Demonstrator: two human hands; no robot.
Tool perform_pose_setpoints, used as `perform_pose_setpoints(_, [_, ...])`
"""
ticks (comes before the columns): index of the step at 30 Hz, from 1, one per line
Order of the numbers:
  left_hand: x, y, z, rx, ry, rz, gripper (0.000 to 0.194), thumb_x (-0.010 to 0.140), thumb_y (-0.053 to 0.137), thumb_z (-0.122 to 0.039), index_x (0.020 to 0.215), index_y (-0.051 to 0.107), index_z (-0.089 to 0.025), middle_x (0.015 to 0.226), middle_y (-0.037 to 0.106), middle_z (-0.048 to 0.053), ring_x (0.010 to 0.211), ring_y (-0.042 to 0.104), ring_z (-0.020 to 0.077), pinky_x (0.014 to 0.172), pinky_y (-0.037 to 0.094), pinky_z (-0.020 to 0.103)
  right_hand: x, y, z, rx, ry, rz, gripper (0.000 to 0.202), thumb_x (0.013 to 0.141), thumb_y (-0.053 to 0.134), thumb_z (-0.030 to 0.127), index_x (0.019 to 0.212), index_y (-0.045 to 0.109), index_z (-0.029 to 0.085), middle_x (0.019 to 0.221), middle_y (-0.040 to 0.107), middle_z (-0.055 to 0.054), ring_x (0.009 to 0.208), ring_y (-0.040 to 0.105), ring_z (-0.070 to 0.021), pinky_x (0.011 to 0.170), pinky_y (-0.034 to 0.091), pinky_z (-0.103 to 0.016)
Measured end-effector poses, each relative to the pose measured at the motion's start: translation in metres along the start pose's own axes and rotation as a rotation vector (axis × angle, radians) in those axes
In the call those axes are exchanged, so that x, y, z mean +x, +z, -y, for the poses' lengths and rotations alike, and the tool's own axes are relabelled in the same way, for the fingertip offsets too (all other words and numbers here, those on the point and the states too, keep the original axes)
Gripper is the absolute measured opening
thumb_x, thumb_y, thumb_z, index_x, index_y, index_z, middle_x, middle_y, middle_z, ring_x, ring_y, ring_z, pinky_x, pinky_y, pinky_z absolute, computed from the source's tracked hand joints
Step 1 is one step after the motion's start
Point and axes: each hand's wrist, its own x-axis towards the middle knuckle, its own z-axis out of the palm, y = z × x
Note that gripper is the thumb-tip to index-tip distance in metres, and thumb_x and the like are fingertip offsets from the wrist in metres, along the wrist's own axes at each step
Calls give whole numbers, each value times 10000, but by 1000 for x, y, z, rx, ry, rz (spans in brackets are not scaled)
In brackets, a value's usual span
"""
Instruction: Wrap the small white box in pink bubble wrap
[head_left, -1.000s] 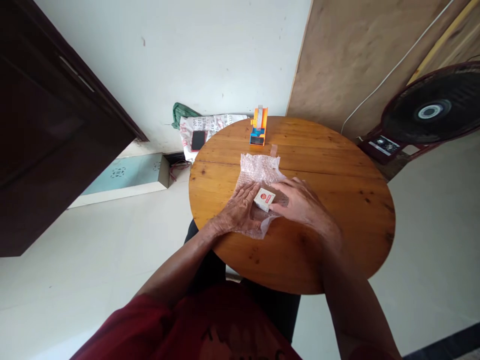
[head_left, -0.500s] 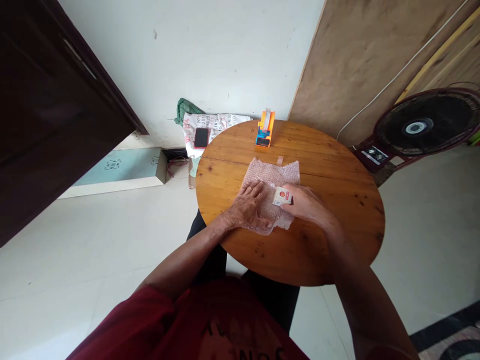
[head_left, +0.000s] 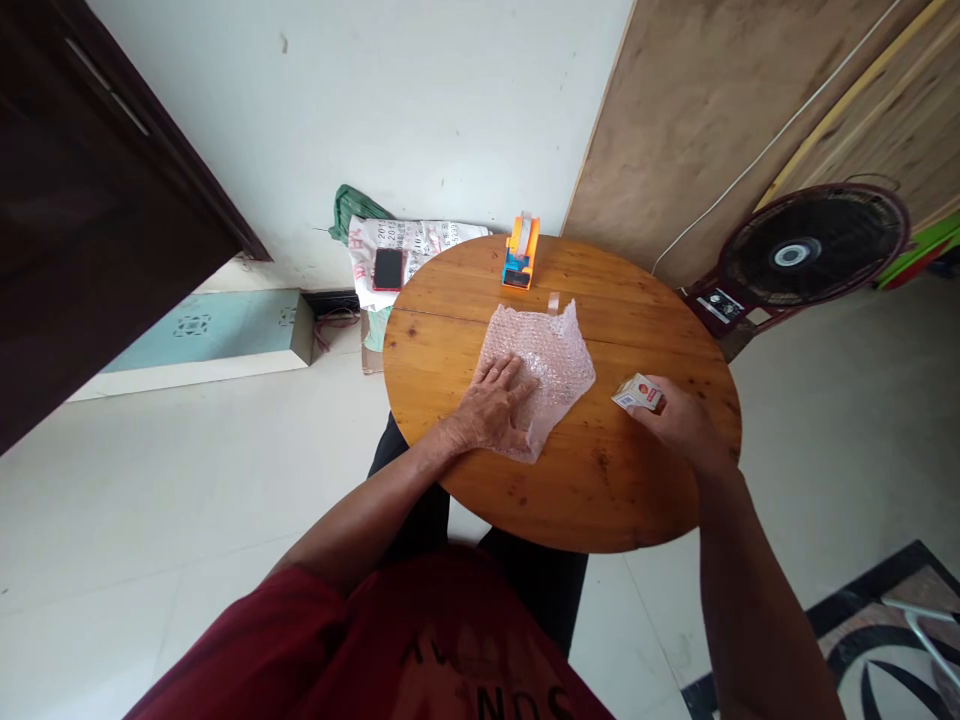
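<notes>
A pinkish sheet of bubble wrap [head_left: 555, 350] lies on the round wooden table [head_left: 450, 300]. My left hand [head_left: 491, 405] rests flat on its left part, fingers spread. To the right of the wrap, my right hand [head_left: 682, 420] grips a small white box [head_left: 639, 392] with red print, between thumb and fingers. The box is tilted and apart from the wrap; whether it touches the table I cannot tell. A short strip of tape [head_left: 553, 303] shows at the wrap's far edge.
An orange and blue tape dispenser [head_left: 520, 252] stands at the table's far edge. Left of it, a phone [head_left: 388, 269] lies on a printed white sack [head_left: 420, 238]. A large dark fan [head_left: 795, 255] stands beyond the table on the right.
My right hand has carried the small box off the bubble wrap to the right. The wrap's right side now shows uncovered. My left hand stays pressed on the wrap.
</notes>
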Motion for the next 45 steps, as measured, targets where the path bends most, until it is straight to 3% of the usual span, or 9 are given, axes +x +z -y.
perform_pose_setpoints(4, [0,0,0,-15,6,-2,938,694,761,-622,1471,494,-171,1649,250,197,1538,171,431,1250,115,597,-3,0,4,-5,-85,-218,608,840,582,450,1378,524,174,1390,587,-165,1304,530,-356,1074,418,-506])
perform_pose_setpoints(8, [0,0,2,-34,11,-2,1000,670,757,-689,1481,482,-173,1653,234,202,1539,156,441,1245,112,612,-25,-22,55,121,-213,-347,379,928,521,401,1249,622,227,1319,642,-116,1190,619,-283,1068,453,-441])
perform_pose_setpoints(12, [0,0,0,-40,-2,12,1020,679,750,-687,1503,444,-169,1655,230,198,1544,145,429,1253,104,603,-41,-24,131,236,-542,-154,318,985,432,280,1200,665,253,1238,683,-91,1166,626,-243,1028,490,-396])
perform_pose_setpoints(16, [2,0,-4,-17,-41,43,963,693,774,-491,1515,414,-145,1619,314,193,1524,218,418,1266,87,585,-22,9,172,89,-730,97,348,929,506,183,1246,642,234,1282,653,-90,1234,575,-250,1091,444,-424])
perform_pose_setpoints(21, [2,3,0,-6,-7,1,976,661,777,-572,1493,458,-174,1636,282,184,1539,172,418,1260,104,576,13,39,141,-35,-595,148,645,833,670,439,1390,515,151,1450,530,-183,1392,440,-342,1168,340,-517])
perform_pose_setpoints(24, [1,4,2,-13,11,-9,955,690,739,-656,1473,496,-166,1650,244,200,1545,161,417,1259,99,569,17,40,106,-88,-509,214,849,774,713,448,1513,385,188,1572,401,-185,1472,345,-361,1184,303,-545])
perform_pose_setpoints(28, [0,4,2,-17,0,-5,985,681,742,-695,1469,505,-153,1655,227,206,1542,162,430,1260,91,568,14,38,79,-113,-485,235,920,739,728,445,1539,355,186,1621,329,-185,1503,294,-364,1191,282,-558])
perform_pose_setpoints(37, [4,-12,7,25,9,113,1061,665,706,-772,1504,446,-175,1658,220,203,1541,135,446,1245,89,587,25,24,70,-144,-528,366,987,683,776,403,1541,357,152,1647,277,-179,1507,290,-350,1198,308,-502])
perform_pose_setpoints(45, [6,-27,-3,82,-101,123,960,710,703,-750,1452,502,-175,1596,316,231,1503,184,502,1178,98,736,47,22,71,-106,-527,387,854,736,723,314,1512,407,147,1623,336,-165,1496,332,-318,1212,305,-450])
